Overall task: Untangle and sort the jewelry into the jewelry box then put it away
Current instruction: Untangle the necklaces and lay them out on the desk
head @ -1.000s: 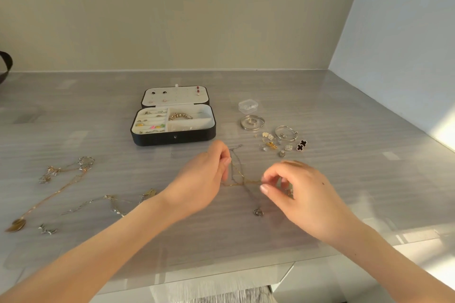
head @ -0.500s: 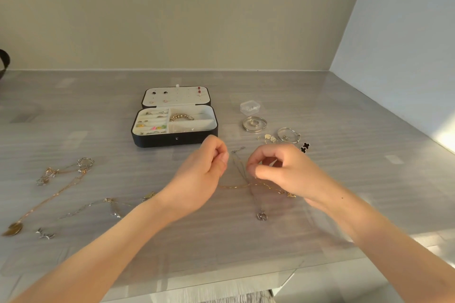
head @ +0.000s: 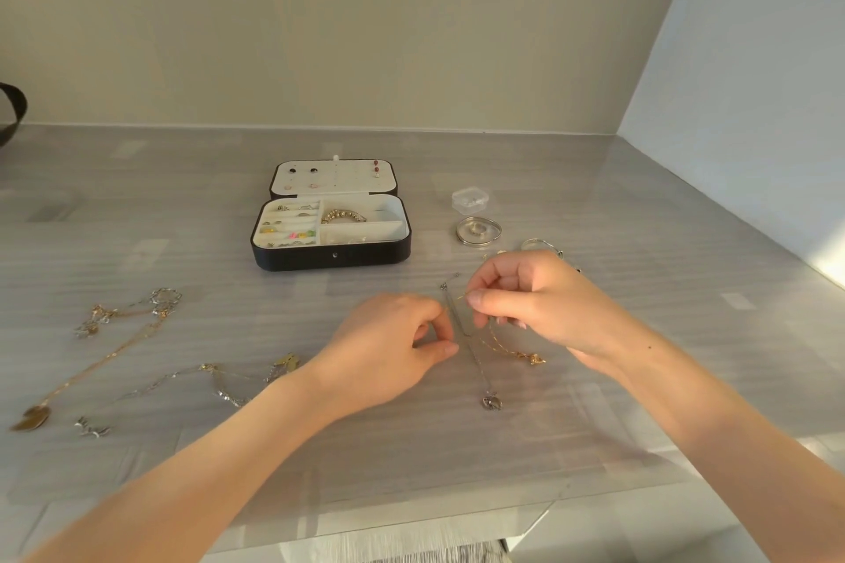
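Now the silver chain [head: 475,361] is pinched nearer the table's [head: 457,462] front edge by the left hand [head: 388,352], the gold chain [head: 496,341] by the right hand [head: 535,302]; untangling is judged unfinished.

Logged both arms bare from the frame edge to the fingertips: left forearm [head: 183,485], right forearm [head: 731,448]. Left hand [head: 388,352] and right hand [head: 535,302] were bare too. The nails I could see looked short and plain. I marked one small dark spot [head: 650,347] on the right forearm.
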### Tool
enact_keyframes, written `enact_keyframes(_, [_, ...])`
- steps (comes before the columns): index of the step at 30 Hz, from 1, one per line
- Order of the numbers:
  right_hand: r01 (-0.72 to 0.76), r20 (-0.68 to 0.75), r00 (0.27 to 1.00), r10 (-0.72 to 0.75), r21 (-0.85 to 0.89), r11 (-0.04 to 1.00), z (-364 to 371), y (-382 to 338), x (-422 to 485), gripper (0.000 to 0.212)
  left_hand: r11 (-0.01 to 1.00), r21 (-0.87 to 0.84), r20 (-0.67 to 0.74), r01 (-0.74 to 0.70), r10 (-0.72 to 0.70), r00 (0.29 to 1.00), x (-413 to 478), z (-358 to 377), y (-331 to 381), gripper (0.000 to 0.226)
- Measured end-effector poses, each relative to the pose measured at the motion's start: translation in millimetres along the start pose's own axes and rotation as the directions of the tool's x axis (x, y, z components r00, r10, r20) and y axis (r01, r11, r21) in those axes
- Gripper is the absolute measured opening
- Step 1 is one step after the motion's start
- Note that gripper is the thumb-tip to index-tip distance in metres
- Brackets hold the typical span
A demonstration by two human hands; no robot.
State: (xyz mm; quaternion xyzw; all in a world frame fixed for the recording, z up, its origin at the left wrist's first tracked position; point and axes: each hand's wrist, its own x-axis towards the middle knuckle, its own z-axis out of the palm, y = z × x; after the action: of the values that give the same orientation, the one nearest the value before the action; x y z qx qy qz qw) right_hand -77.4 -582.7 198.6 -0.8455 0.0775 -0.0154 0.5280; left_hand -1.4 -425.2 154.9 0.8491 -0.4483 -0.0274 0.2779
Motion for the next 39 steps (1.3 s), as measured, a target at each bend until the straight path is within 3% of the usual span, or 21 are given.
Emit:
enact_keyframes(4, [0.006, -0.036, 0.999, -0.007, -0.025, 1.0, -1, 1, 3, 0.015, 0.999, -0.039, -0.024, -0.009, 0.008, 1.0, -1, -1, 0, 0.01])
enact_keyframes(12, [-0.013, -0.071, 0.997, 0.01, -0.05, 0.999, -11, 3, 4, 0.016, 0.935, -0.338, 0.003, 0.105, -0.11, 0.994, 2, -12, -3, 0.022])
enact_keyframes(19, [-0.012, -0.093, 0.996, 0.009, -0.028, 1.0, -20, 6, 2, 0.015, 0.729, -0.636, 0.096, 0.254, -0.251, 0.963, 1, -21, 0, 0.014])
enact_keyframes(22, [-0.002, -0.117, 0.993, 0.001, -0.008, 1.0, -21, 7, 2, 0.016, 0.634, -0.734, 0.111, 0.242, -0.24, 0.964, 2, -21, 0, 0.008])
enact_keyframes(26, [0.027, -0.179, 0.984, -0.02, 0.038, 0.999, -22, 8, 3, 0.02, 0.479, -0.849, 0.097, 0.223, -0.274, 0.957, 4, -24, 0, 0.026])
enact_keyframes(31, [0.023, -0.215, 0.977, -0.011, 0.054, 0.998, -23, 11, 4, 0.023, 0.336, -0.922, 0.091, 0.192, -0.296, 0.951, 7, -27, -2, 0.025])
enact_keyframes(39, [-0.011, -0.213, 0.977, 0.009, -0.009, 1.0, -16, 17, 3, 0.018, 0.274, -0.941, 0.114, 0.196, -0.29, 0.95, 7, -25, -2, 0.025])
